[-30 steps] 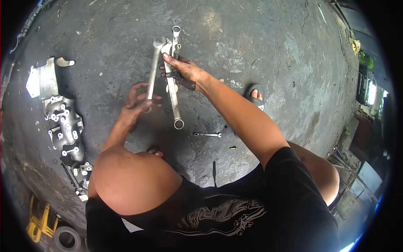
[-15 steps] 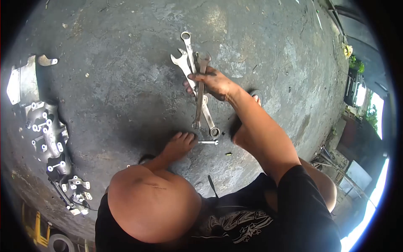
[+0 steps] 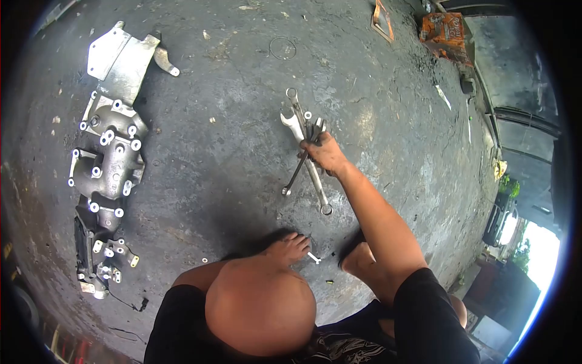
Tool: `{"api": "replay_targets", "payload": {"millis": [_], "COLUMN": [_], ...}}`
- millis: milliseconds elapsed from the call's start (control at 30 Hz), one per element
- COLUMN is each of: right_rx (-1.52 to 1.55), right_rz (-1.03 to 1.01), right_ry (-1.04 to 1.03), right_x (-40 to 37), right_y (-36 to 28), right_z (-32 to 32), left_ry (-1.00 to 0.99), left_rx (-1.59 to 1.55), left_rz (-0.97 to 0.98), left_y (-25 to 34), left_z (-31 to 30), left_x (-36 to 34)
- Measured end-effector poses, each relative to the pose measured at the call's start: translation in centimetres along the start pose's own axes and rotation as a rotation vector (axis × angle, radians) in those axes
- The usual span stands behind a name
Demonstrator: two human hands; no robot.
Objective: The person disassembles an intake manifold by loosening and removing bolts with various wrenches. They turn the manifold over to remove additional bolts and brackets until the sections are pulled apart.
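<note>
My right hand [image 3: 325, 151] is closed around a bunch of combination wrenches, held above the floor. A bright open-end jaw [image 3: 292, 124] and a ring end point away from me. A long ring-ended wrench shaft [image 3: 317, 185] and a thinner dark wrench [image 3: 294, 176] stick out towards me. Low beyond my bent knee, my left hand [image 3: 288, 249] is palm down at the floor, with fingers apart. Its fingertips are at a small wrench [image 3: 313, 258], whose far end is hidden under or behind them. A small dark piece [image 3: 333, 254] and a yellowish bolt-like piece [image 3: 330, 281] lie nearby.
A metal engine casting [image 3: 115, 170] with washers on it lies at the left, beside a flat bracket [image 3: 124, 60] and smaller metal parts [image 3: 109, 261]. A wire ring [image 3: 282, 48] lies on the concrete. An orange box [image 3: 445, 36] stands far right. My bare foot [image 3: 359, 264] is near the bolt-like piece.
The view has turned, showing more of the castings. My right hand keeps the wrenches, now tilted differently. My left hand covers more of the small wrench.
</note>
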State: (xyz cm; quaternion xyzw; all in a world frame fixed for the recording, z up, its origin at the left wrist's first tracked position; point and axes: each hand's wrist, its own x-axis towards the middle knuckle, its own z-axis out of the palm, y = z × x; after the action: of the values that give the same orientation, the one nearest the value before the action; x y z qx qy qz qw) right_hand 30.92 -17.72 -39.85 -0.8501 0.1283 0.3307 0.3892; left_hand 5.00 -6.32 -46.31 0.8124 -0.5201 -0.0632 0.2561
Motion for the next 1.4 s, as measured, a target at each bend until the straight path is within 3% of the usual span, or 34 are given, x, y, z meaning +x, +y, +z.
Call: {"api": "replay_targets", "payload": {"millis": [33, 133, 200, 367, 433, 567, 633, 667, 700, 767, 833, 900, 933, 967, 1000, 1067, 1100, 1167, 1200, 1267, 1300, 1367, 1400], "right_rx": [-0.214, -0.421, -0.667, -0.496, -0.695, -0.747, -0.73, -0.86, -0.987, -1.047, -0.991, -0.915, -0.94, -0.947, -0.945, -1.073, -1.086, -1.098, -1.104, -1.14, -1.133, -1.302, -1.322], "right_rz": [-0.058, -0.182, -0.27, -0.212, -0.332, -0.301, -0.287, -0.428, -0.571, -0.543, -0.579, -0.566, -0.64, -0.545, -0.562, -0.71, -0.731, -0.556, -0.569, -0.349, -0.361, -0.274, -0.414], "right_ry": [0.057, 0.082, 0.225, 0.117, 0.235, 0.273, 0.332, 0.43, 0.523, 0.329, 0.18, 0.061, -0.033, -0.204, -0.274, -0.21, -0.215, -0.106, -0.1, -0.171, -0.18, -0.397, -0.415], "right_x": [0.0, 1.0, 0.8, 2.1, 1.5, 1.5, 1.3, 1.5, 1.3, -0.1, -1.8, -4.5, -5.0, -7.1, -8.4, -8.4, -8.6, -8.2, -7.2, -5.3, -4.8, -3.9, -3.1], "right_y": [-1.7, -4.3, -5.8, -3.4, -2.7, -3.1, -4.3, -4.4, -4.9, -5.5, -5.7, -6.2, -4.7, -5.8, -6.6, -5.0, -5.4, -7.0, -7.7, -8.7, -9.9, -13.0, -13.7], "right_z": [-0.4, 0.7, 1.5, 1.5, 0.9, -0.9, -1.6, -1.8, -1.6, 0.0, 3.0, 5.8, 6.2, 6.1, 5.7, 4.0, 2.7, 0.6, -0.5, -1.6, -1.4, -1.0, -0.5], "left_ry": [0.029, 0.069, 0.041, 0.101, -0.059, -0.001, 0.062, 0.057, 0.081, 0.086, 0.536, 0.653, 0.844, 1.047, 1.097, 1.354, 1.383, 0.968, 0.925, 0.889, 0.994, 1.101, 1.107], "left_rx": [-0.008, 0.046, 0.02, -0.075, -0.052, 0.046, -0.146, -0.147, -0.256, -0.343, -0.562, -1.093, -1.263, -1.443, -1.418, -1.646, -1.636, -1.355, -1.483, -1.756, -1.754, -1.768, -1.784], "left_rz": [0.017, 0.027, 0.019, -0.106, -0.128, -0.231, -0.293, -0.295, -0.434, -0.629, -0.609, -0.878, -0.993, -1.066, -1.078, -0.98, -0.973, -1.336, -1.453, -1.415, -1.432, -1.532, -1.611], "left_y": [0.1, -0.2, -0.2, -0.6, -0.5, -1.4, -2.5, -2.8, -2.9, -3.6, -4.2, -5.0, -5.3, -5.6, -6.7, -8.5, -8.1, -7.3, -6.1, -4.2, -2.5, 1.6, 3.8], "left_z": [0.1, 1.3, 0.5, -0.2, -0.9, -2.6, -4.6, -6.0, -7.7, -8.7, -8.4, -10.8, -13.1, -15.3, -16.0, -16.3, -17.5, -20.3, -20.7, -17.3, -16.2, -16.3, -17.0], "left_x": [-0.1, 0.0, 0.2, -1.0, -1.4, -2.8, -3.8, -4.4, -5.2, -7.3, -10.5, -11.1, -11.3, -11.3, -11.5, -12.5, -13.1, -14.1, -14.6, -17.7, -19.2, -22.5, -24.1]}}
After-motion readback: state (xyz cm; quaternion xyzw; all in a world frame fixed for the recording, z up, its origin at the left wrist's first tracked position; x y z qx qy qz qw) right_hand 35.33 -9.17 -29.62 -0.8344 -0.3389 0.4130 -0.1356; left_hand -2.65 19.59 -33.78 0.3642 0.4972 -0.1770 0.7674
